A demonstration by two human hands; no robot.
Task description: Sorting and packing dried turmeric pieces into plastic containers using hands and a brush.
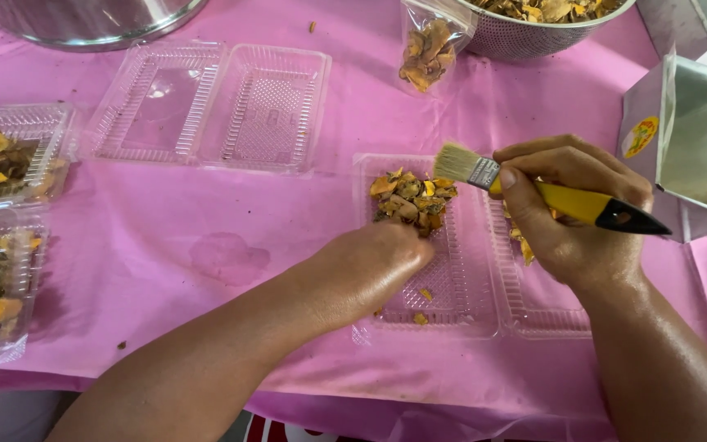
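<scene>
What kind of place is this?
Probably a small food-packing table, not a factory line. A pink table cover holds clear plastic clamshell boxes, some filled with dried yellow-brown chips, and a metal colander with more. The right hand holds a brush.

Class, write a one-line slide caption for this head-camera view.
Right hand holds a yellow-handled brush while left hand touches dried orange pieces in an open clear tray.
</scene>
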